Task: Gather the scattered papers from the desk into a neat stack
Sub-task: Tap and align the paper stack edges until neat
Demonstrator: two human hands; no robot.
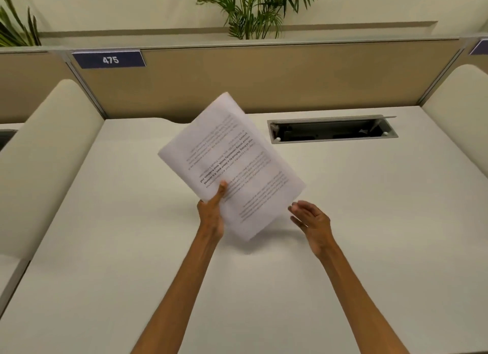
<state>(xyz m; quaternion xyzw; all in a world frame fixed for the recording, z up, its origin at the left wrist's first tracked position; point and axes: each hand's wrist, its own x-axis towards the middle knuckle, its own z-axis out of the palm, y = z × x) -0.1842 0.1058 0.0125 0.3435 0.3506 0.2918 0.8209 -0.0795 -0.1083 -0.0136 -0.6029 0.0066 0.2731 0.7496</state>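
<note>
A bundle of white printed papers (232, 163) hangs tilted above the middle of the white desk (105, 248), its text upside down to me. My left hand (212, 213) grips the bundle's near left edge, thumb on top of the top sheet. My right hand (311, 224) is open, fingers spread, just right of the bundle's lower corner and not touching it. The sheets are slightly fanned at the far end. I see no loose papers lying on the desk.
An open cable tray (332, 129) with a raised lid is set into the desk at the back right. A tan partition (264, 76) with a label reading 475 closes the far side. Padded cream dividers (50, 148) flank the desk left and right.
</note>
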